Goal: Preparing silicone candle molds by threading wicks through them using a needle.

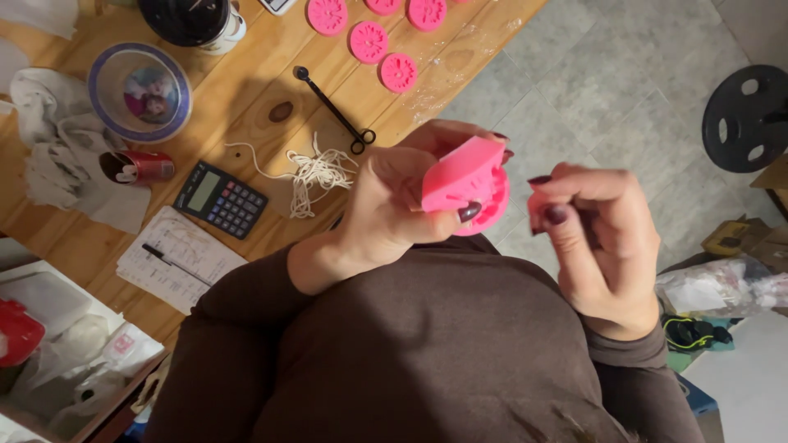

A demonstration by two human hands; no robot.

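Pink mould (pixel 461 182) gripped by left hand (pixel 394 209); right hand (pixel 603 242) just beside.

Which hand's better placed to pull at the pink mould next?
Right, probably. The left hand wraps the pink mould in a full grip, steadying it. The right hand sits beside its edge, pinching only a small pink bit.
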